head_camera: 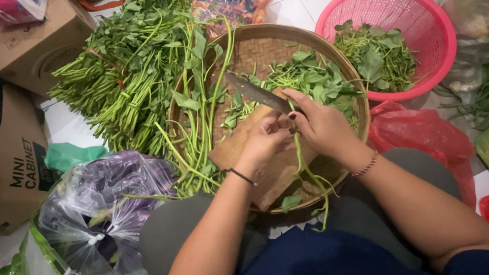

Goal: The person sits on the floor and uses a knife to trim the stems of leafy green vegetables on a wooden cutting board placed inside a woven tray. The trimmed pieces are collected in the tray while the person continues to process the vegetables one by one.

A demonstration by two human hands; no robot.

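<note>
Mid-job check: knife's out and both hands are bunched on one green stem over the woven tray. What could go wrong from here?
1. The right hand grips the knife with the left hand pressed right beside it on the stem; a slip could nick the left fingers.
2. The stem hangs past the woven tray rim toward the lap, so cut pieces may drop off.
3. The cutting board sits tilted among loose stalks and may shift.

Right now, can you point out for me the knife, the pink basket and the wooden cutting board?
knife (254,91): head view, middle of the dark blade.
pink basket (428,14): head view, bare mesh wall on its right side.
wooden cutting board (231,151): head view, bare left part beside the left hand.
</note>
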